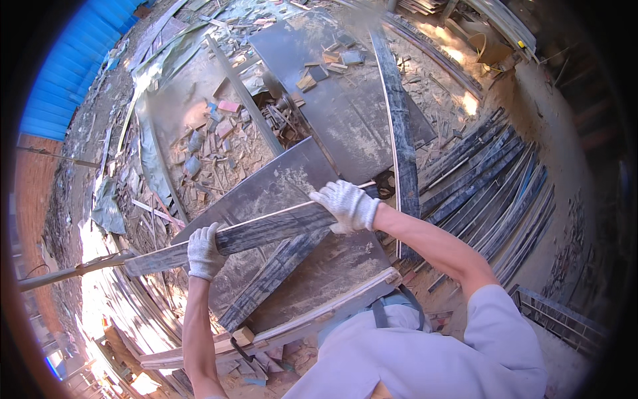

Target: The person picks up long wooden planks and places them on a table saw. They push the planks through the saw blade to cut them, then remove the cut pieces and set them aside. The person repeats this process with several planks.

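Note:
My left hand [205, 251], in a pale knitted work glove, grips the left part of a long dark-faced wooden board [274, 227]. My right hand [346, 205], gloved alike, is closed over the same board near its right end. The board lies slanted above a dusty dark work panel [319, 279], its pale edge turned up. Beneath it a second dark board [271, 279] rests diagonally on the panel. A long board [398, 129] stretches away to the right of my right hand. A wooden rail [324, 309] runs along the panel's near edge.
Many dark wooden strips [488, 189] lie piled at the right. A second large dark panel [339, 109] bears wood offcuts [324, 65]. More scraps [219, 144] cover the ground at the upper left. A pole [75, 272] juts in from the left, near the board's end.

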Tool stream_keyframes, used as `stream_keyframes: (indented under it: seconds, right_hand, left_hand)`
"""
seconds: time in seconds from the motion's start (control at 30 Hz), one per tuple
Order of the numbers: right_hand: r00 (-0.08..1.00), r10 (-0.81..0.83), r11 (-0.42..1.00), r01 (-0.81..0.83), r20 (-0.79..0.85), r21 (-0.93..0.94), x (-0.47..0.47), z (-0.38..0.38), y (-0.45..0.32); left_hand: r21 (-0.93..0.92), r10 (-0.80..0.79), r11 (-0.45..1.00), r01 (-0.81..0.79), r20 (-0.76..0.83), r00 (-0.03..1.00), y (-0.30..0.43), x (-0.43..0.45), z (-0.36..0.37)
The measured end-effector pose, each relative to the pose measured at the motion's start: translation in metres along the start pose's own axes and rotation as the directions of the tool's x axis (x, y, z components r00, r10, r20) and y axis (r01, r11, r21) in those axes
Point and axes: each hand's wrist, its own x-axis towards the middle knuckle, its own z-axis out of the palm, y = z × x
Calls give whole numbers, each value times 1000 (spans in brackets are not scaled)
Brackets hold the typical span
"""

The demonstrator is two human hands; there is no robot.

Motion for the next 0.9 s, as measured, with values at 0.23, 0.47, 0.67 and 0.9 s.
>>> stream_keyframes:
  seconds: [0.23,0.47,0.67,0.9]
  right_hand:
    - [994,108,979,-103,19,-177,133,103,37]
    - [993,114,988,-114,-7,-102,168,119,79]
    - [996,83,989,-85,-18,-125,172,118,103]
    - [996,93,990,-93,-1,-102,184,112,111]
  left_hand:
    - [-22,-192,981,191,-51,980,-55,25,65]
    - [-111,-240,962,249,82,967,-78,84,97]
    - [-214,-240,942,259,112,964,-70,100,100]
    - [-204,-267,937,284,104,958,-65,112,84]
